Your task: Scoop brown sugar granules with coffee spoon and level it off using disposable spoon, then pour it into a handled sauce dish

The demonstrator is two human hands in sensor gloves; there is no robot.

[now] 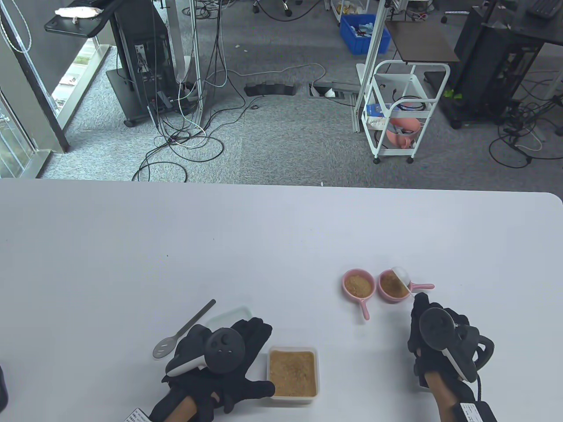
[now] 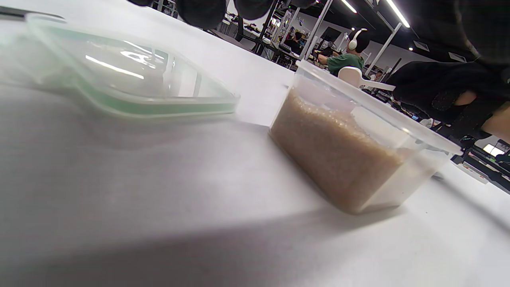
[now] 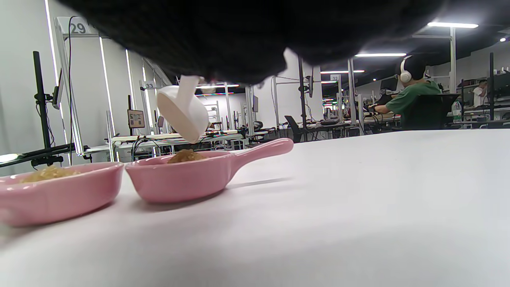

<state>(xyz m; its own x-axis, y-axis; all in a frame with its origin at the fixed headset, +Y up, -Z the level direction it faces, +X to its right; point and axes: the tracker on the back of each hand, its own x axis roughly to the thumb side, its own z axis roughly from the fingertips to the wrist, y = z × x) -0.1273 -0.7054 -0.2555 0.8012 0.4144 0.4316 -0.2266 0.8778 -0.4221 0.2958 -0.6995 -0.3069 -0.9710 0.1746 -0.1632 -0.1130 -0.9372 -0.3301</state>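
Note:
My right hand (image 1: 419,307) pinches the handle of the white coffee spoon (image 1: 402,274), whose bowl is tipped down over the right pink handled sauce dish (image 1: 388,299). That dish (image 3: 187,181) holds a mound of brown sugar under the spoon (image 3: 183,109). My left hand (image 1: 246,347) lies flat with spread fingers beside the clear sugar container (image 1: 292,350), thumb at its left edge. The grey disposable spoon (image 1: 184,329) lies on the table left of that hand, untouched.
A second pink dish (image 1: 348,277) with sugar stands just left of the first, handle pointing toward me. The container's clear lid (image 1: 228,315) lies partly under my left fingers. The container (image 2: 342,151) is nearly full. The table's far edge lies well beyond.

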